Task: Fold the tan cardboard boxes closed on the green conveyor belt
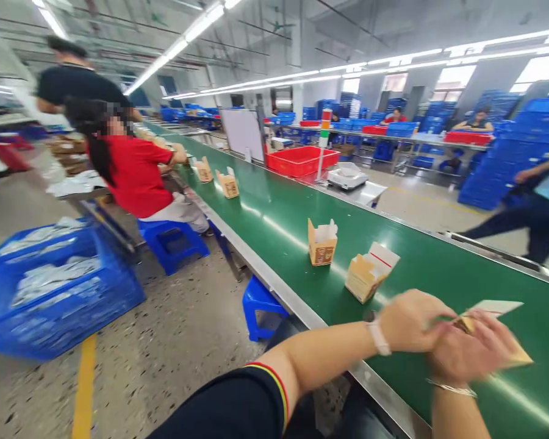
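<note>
Over the near side of the green conveyor belt (274, 244), both my hands meet around a tan cardboard box (521, 355) with a raised white flap. My right hand (471, 349), with a thin bracelet at the wrist, is wrapped round the box. My left hand (412, 320), wearing a pale wristband, reaches across with its fingers closed at the box's top; blur hides what they pinch. Just left of my hands stands an open tan box (362, 279) with a white flap and red strip. Beyond it is another open box (323, 253).
Two more boxes stand farther along the belt near a seated person in red (130, 174). A blue crate (119, 286) of silvery packets and a blue stool (260, 308) are on the floor at left. Across the belt are a red bin (302, 161) and a scale (348, 177).
</note>
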The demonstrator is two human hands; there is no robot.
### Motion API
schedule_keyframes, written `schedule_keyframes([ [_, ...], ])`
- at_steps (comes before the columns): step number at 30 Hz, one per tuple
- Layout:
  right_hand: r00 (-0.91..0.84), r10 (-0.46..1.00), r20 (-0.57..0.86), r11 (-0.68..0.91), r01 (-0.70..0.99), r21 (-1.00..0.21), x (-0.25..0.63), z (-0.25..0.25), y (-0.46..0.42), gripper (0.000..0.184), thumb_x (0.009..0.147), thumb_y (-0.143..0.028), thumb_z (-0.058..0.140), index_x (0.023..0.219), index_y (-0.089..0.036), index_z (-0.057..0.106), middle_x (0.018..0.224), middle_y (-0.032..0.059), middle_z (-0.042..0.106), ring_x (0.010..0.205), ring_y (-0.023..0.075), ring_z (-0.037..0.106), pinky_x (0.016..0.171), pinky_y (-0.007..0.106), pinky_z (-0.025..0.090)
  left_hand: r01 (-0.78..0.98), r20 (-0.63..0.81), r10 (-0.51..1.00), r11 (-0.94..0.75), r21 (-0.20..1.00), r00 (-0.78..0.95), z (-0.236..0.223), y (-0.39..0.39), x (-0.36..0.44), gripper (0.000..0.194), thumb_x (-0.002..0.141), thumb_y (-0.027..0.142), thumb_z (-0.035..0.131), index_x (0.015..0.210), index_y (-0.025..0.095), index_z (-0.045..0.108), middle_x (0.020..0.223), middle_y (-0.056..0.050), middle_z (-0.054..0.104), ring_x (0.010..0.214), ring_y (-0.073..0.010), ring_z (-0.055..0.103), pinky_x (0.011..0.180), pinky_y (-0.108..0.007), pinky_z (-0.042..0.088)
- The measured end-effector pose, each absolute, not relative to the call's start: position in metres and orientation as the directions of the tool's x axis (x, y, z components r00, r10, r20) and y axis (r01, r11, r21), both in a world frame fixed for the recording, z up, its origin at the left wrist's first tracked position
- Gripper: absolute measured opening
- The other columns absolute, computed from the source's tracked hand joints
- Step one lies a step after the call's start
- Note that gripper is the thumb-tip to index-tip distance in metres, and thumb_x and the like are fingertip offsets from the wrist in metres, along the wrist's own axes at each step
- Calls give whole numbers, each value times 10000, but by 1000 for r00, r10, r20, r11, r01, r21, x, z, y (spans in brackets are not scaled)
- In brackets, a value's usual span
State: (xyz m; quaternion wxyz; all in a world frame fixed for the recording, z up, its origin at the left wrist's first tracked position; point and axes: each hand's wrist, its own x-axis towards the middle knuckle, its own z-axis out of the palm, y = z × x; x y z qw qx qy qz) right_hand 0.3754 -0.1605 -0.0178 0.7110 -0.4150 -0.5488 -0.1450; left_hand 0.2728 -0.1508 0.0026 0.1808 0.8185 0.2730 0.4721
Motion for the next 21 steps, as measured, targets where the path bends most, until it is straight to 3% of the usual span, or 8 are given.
schedule_keyframes([
  [2, 142, 224, 964, 659, 707, -257, 362, -24, -166, 362, 845, -332, 609, 1194, -261, 541, 1096, 125, 588, 1016, 309, 589, 890, 590, 453, 259, 776, 614, -780, 569, 144, -5, -153, 225, 213, 880, 272, 474, 1001, 188, 628, 982, -111, 702, 1008, -232, 639, 958, -415, 500],
  [5, 7, 440, 898, 642, 696, -320, 339, -37, -167, 422, 885, -277, 525, 1298, -218, 459, 1166, 150, 586, 1084, 295, 577, 895, 556, 487, 277, 541, 827, -489, 827, -155, -20, -137, 164, 320, 859, 351, 499, 1115, 170, 568, 1141, -154, 630, 1098, -262, 585, 928, -450, 493],
  [6, -27, 490, 871, 639, 691, -339, 334, -42, -167, 450, 895, -286, 507, 1332, -213, 429, 1209, 160, 573, 1129, 293, 563, 912, 542, 491, 256, 424, 901, -390, 884, -93, -25, -128, 151, 391, 847, 384, 514, 1173, 171, 543, 1221, -160, 598, 1136, -271, 566, 903, -437, 502],
  [9, -103, 609, 787, 614, 689, -384, 326, -56, -164, 568, 885, -326, 503, 1412, -185, 344, 1345, 181, 504, 1290, 297, 465, 1029, 533, 433, 184, 358, 914, -391, 902, 191, -39, -103, 134, 557, 770, 478, 605, 1231, 171, 541, 1297, -165, 578, 1188, -303, 548, 905, -423, 502],
  [11, -141, 683, 717, 591, 683, -429, 324, -62, -163, 647, 860, -366, 535, 1432, -150, 322, 1387, 192, 476, 1351, 303, 401, 1077, 529, 392, 206, 405, 801, -530, 822, 441, -48, -94, 134, 628, 781, 534, 589, 1281, 162, 519, 1361, -171, 536, 1278, -305, 482, 1043, -446, 412],
  [15, -159, 792, 589, 520, 681, -515, 320, -63, -161, 703, 802, -463, 627, 1392, -150, 407, 1387, 163, 501, 1401, 290, 329, 1146, 517, 295, 242, 547, 591, -779, 579, 593, -63, -90, 135, 524, 895, 494, 415, 1281, 159, 531, 1327, -162, 570, 1315, -288, 451, 1104, -485, 338],
  [18, -144, 809, 569, 502, 672, -545, 315, -60, -158, 507, 786, -471, 667, 1204, -194, 587, 1278, 103, 607, 1362, 250, 394, 1165, 469, 272, 302, 643, 503, -863, 404, 578, -72, -87, 133, 429, 901, 442, 377, 1142, 190, 627, 1198, -140, 657, 1254, -306, 505, 1015, -511, 411],
  [21, -76, 825, 560, 468, 648, -601, 307, -60, -156, 246, 786, -419, 683, 931, -219, 672, 1091, 53, 692, 1207, 214, 544, 1146, 429, 308, 357, 652, 507, -861, 361, 564, -72, -86, 134, 380, 882, 426, 374, 864, 209, 685, 988, -126, 719, 1112, -322, 592, 889, -489, 468],
])
